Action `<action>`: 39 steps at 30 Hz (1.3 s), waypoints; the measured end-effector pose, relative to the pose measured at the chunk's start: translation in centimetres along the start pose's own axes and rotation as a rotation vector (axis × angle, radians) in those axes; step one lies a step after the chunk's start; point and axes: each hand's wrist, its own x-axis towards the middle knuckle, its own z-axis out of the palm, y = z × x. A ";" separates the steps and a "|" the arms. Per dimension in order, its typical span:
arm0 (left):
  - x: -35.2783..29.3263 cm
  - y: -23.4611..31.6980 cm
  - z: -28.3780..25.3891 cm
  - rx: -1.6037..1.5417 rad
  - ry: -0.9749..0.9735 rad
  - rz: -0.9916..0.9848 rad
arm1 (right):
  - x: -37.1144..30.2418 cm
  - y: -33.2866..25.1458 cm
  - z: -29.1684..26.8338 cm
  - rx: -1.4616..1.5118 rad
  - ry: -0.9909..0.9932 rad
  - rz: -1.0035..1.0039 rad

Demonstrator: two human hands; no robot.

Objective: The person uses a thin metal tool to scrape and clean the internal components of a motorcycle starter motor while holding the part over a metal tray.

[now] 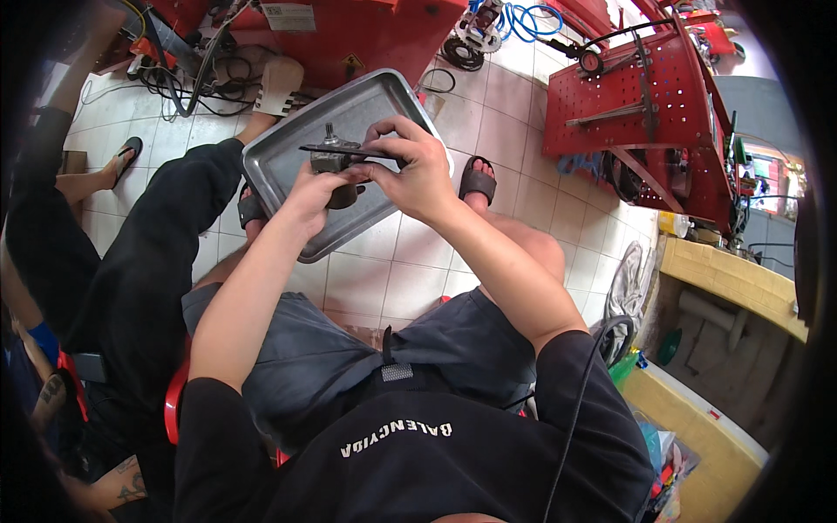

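Observation:
Over a grey metal tray, both my hands are raised around a small grey cast-metal machine part with a threaded stud pointing up. My left hand is closed around its lower side, fingers mostly hidden behind it. A thin dark flat strip lies across the top of the part. My right hand pinches that strip at its right end, with the thumb reaching toward the part. A rounded dark piece below my left fingers seems to belong to the same part, though the join is hidden.
A red machine with cables and hoses stands beyond the tray. At right is a red perforated metal stand, near a yellow-edged bench. Another person's leg in black trousers extends close on my left. White floor tiles surround the tray.

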 end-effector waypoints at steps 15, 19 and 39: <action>-0.6 0.6 -0.8 0.238 0.066 -0.018 | -0.1 0.8 1.8 0.169 -0.076 0.109; -0.7 -0.9 -1.5 0.084 0.135 0.045 | -0.3 1.0 2.4 0.073 -0.037 0.018; 0.9 -3.0 -3.0 -0.136 -0.017 -0.133 | 0.3 0.6 1.4 -0.118 -0.079 -0.081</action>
